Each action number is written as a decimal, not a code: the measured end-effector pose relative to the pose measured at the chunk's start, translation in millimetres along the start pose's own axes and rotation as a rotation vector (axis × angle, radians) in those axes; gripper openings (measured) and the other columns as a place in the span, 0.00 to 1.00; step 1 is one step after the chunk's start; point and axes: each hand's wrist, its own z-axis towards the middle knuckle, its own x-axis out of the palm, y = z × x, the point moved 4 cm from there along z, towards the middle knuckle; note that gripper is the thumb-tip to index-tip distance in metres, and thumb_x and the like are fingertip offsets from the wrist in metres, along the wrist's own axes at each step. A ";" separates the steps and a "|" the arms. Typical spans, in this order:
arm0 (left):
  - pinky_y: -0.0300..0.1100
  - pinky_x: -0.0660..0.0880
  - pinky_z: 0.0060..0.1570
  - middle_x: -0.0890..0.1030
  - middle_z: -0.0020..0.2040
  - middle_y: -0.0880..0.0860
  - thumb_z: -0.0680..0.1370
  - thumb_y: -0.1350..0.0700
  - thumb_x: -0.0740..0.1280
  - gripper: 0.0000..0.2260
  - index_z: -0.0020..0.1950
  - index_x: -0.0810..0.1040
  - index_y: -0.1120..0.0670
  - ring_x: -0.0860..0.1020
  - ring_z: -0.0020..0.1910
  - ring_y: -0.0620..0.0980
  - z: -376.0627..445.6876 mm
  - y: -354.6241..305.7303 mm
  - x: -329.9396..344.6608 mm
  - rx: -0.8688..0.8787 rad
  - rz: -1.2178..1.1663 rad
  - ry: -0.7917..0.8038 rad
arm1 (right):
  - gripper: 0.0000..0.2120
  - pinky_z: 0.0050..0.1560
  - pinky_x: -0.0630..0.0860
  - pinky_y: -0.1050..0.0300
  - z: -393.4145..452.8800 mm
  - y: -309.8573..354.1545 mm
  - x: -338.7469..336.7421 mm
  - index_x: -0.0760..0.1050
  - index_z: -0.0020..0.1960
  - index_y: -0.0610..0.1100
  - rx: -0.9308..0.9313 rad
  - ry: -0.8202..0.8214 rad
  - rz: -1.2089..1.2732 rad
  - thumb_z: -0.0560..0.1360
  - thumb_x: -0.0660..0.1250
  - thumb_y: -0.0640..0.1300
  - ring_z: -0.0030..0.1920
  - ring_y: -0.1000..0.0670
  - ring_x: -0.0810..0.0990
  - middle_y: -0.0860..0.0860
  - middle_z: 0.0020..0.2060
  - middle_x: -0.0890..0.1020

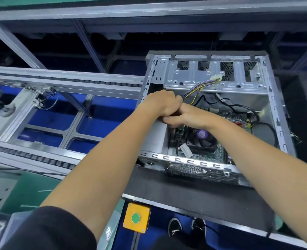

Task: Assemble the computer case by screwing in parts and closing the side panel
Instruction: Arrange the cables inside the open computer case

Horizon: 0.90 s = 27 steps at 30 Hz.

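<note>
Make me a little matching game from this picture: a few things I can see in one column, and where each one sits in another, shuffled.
Things
1. yellow box with a green round button
2. black cooling fan with a purple centre sticker
3. white plastic connector on a bundle of coloured wires
4. pair of black shoes

Places
A. lying on the silver drive bay at the far end of the open metal computer case
B. on the blue floor below the bench
C. on the green circuit board inside the case
D. fixed at the near edge of the bench

Pairs: 1-D, 2-C, 3-A, 4-B
</note>
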 end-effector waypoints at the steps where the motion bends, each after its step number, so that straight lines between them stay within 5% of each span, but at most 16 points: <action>1: 0.46 0.63 0.43 0.72 0.46 0.56 0.80 0.48 0.47 0.18 0.48 0.74 0.55 0.71 0.42 0.55 0.9 0.0 0.2 -0.001 -0.012 -0.002 | 0.15 0.54 0.80 0.57 -0.7 1.0 -1.4 0.76 0.62 0.40 -0.007 0.002 -0.019 0.78 0.70 0.43 0.44 0.56 0.81 0.49 0.45 0.83; 3: 0.46 0.63 0.43 0.72 0.45 0.55 0.80 0.48 0.48 0.19 0.50 0.76 0.55 0.70 0.42 0.56 1.1 -0.1 0.8 -0.011 -0.035 -0.025 | 0.13 0.42 0.75 0.68 -2.1 3.3 -4.3 0.77 0.60 0.40 -0.022 -0.018 -0.052 0.78 0.70 0.43 0.36 0.61 0.77 0.54 0.38 0.80; 6: 0.46 0.63 0.43 0.71 0.44 0.55 0.79 0.48 0.48 0.19 0.49 0.75 0.55 0.70 0.41 0.56 -1.1 -0.4 1.0 -0.015 -0.024 -0.102 | 0.11 0.43 0.73 0.68 -3.0 2.1 -6.5 0.76 0.56 0.47 0.008 -0.004 -0.170 0.76 0.72 0.48 0.37 0.62 0.78 0.60 0.38 0.81; 10: 0.45 0.63 0.41 0.71 0.42 0.55 0.79 0.48 0.48 0.18 0.39 0.69 0.56 0.69 0.41 0.55 -0.7 -3.5 -0.4 0.041 -0.048 -0.118 | 0.36 0.46 0.68 0.75 -1.6 -0.3 3.1 0.69 0.63 0.49 0.000 0.045 -0.511 0.61 0.83 0.53 0.46 0.63 0.76 0.62 0.49 0.76; 14: 0.45 0.61 0.38 0.68 0.34 0.53 0.79 0.48 0.48 0.18 0.32 0.64 0.53 0.67 0.35 0.52 -0.8 -3.1 -2.4 0.071 -0.097 -0.139 | 0.39 0.50 0.75 0.58 5.3 -1.8 5.7 0.76 0.61 0.39 -0.025 -0.162 -0.566 0.56 0.86 0.50 0.50 0.47 0.78 0.48 0.49 0.81; 17: 0.46 0.62 0.41 0.70 0.38 0.56 0.80 0.49 0.48 0.19 0.31 0.63 0.52 0.69 0.38 0.56 -3.8 -5.8 -1.9 0.085 -0.093 -0.201 | 0.36 0.52 0.77 0.50 4.9 -1.9 7.3 0.77 0.58 0.37 -0.021 -0.232 -0.585 0.56 0.86 0.49 0.50 0.43 0.79 0.43 0.48 0.82; 21: 0.46 0.62 0.44 0.78 0.51 0.61 0.80 0.48 0.49 0.21 0.49 0.77 0.59 0.72 0.44 0.59 -11.2 -4.2 3.2 0.038 -0.051 -0.252 | 0.37 0.58 0.76 0.48 2.1 -1.1 11.9 0.77 0.61 0.37 -0.041 -0.216 -0.565 0.57 0.85 0.49 0.56 0.43 0.79 0.43 0.52 0.83; 27: 0.47 0.62 0.44 0.79 0.53 0.61 0.81 0.48 0.47 0.24 0.55 0.78 0.60 0.76 0.50 0.60 -20.4 -5.8 8.7 -0.006 -0.001 -0.292 | 0.34 0.57 0.78 0.48 -0.8 1.6 6.6 0.79 0.59 0.40 -0.018 -0.219 -0.408 0.56 0.85 0.41 0.53 0.45 0.81 0.46 0.50 0.83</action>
